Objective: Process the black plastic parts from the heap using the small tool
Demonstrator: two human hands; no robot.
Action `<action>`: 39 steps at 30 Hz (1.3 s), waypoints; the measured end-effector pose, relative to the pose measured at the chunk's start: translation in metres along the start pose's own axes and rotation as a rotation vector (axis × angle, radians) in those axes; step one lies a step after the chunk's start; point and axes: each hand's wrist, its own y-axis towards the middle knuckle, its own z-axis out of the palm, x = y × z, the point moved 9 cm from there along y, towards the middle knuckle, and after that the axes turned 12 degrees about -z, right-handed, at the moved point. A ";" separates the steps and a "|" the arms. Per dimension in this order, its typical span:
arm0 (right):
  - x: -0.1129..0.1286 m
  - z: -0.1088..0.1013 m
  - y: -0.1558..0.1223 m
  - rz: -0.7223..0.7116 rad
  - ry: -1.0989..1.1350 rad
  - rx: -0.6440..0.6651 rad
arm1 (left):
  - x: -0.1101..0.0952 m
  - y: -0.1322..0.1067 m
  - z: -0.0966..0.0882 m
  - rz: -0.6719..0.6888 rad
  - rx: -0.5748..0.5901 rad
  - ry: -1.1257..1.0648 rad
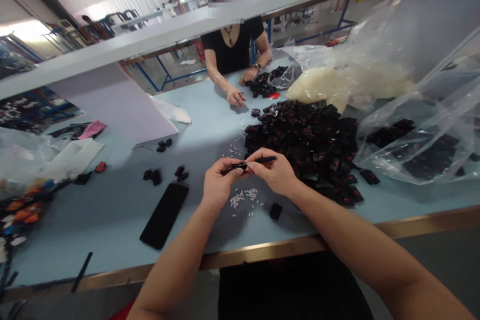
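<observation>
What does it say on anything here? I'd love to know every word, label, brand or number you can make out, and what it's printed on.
Nothing can be read: the black plastic parts bear small red marks, too small and blurred to read, and the black smartphone and clear plastic bag show no legible print.

A slim black rod (262,160) lies nearly level, pinched in the fingers of the person's right hand (272,174), its far end running into the fingertips of the left hand (221,183). Whatever sits at that end is dark and too small to make out. Just below lies a scatter of small white pegs (242,198), and more of them trail up the pale blue table top (112,230) toward a big loose heap of black plastic parts (303,150), many with a red mark, piled just beside the right hand. A lone black plastic block (275,211) sits apart from the heap, near the pegs, flat on the table top.
</observation>
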 end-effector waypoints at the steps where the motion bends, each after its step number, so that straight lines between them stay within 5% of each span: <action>1: -0.001 0.000 0.000 0.002 0.007 -0.001 | 0.000 0.000 0.000 -0.001 -0.002 0.011; 15: -0.001 -0.014 0.006 -0.031 0.009 -0.102 | -0.004 0.002 -0.004 0.023 0.014 0.033; 21: -0.021 0.005 0.005 0.024 -0.093 0.094 | -0.007 0.004 -0.008 0.032 -0.031 0.073; 28: -0.036 0.010 0.001 0.130 -0.176 0.161 | -0.004 0.007 -0.005 -0.038 -0.032 0.191; 31: -0.039 -0.002 0.002 0.238 0.059 -0.032 | -0.005 0.008 -0.015 -0.009 -0.109 0.142; 35: -0.027 -0.029 0.008 0.147 0.400 -0.395 | -0.005 0.011 -0.021 0.000 -0.142 0.155; 39: -0.033 -0.019 0.003 0.252 0.375 -0.333 | -0.008 0.013 -0.023 0.016 -0.155 0.241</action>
